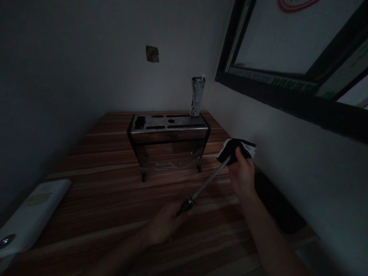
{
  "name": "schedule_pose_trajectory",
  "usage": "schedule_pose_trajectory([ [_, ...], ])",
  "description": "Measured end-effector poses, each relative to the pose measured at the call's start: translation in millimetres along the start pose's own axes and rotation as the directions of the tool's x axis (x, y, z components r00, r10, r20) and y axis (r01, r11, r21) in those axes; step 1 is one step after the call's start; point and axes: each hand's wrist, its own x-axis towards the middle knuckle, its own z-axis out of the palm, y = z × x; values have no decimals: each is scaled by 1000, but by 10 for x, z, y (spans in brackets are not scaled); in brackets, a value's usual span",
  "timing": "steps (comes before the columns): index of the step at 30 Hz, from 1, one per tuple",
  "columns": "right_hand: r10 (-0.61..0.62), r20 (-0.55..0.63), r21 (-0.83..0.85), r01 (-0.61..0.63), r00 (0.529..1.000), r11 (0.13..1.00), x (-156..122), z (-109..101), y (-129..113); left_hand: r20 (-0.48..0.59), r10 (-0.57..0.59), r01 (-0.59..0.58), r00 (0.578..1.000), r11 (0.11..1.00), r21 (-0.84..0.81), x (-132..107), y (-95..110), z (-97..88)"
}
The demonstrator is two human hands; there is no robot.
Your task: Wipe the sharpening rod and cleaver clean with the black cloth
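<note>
A sharpening steel (210,179) with a dark handle and a long pale rod slants up to the right above the table. Around its handle my left hand (165,222) is closed. My right hand (243,174) grips a black and white cloth (237,149), which is wrapped about the rod's far end, so the tip is hidden. Behind the steel stands a metal knife rack (175,124) on dark legs, with slots and holes in its top and no knife visible in them.
On the wood-grain table (109,203), a white box-like object (34,214) lies at the left edge. A grey-white upright holder (197,96) stands behind the rack. Along the right wall is a dark flat object (277,203). A dark-framed window (287,88) is above it.
</note>
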Motion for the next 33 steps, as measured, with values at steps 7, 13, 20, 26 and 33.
schedule_pose_trajectory([
  [7,69,-1,20,-69,998,997,-17,25,49,-22,28,-26,999,998,64,21,-58,-7],
  [13,213,15,-147,-209,977,967,-253,81,211,1,-68,68,998,996,-56,22,-122,8],
  [20,305,248,-259,-240,920,936,-443,87,281,-12,-75,72,997,981,-183,43,-123,17],
  [26,511,518,-467,-273,686,841,-602,133,235,-27,-41,32,999,964,-265,55,-123,-4],
  [33,547,540,-512,-265,640,817,-666,103,274,-43,-38,24,998,957,-288,55,-128,-2],
])
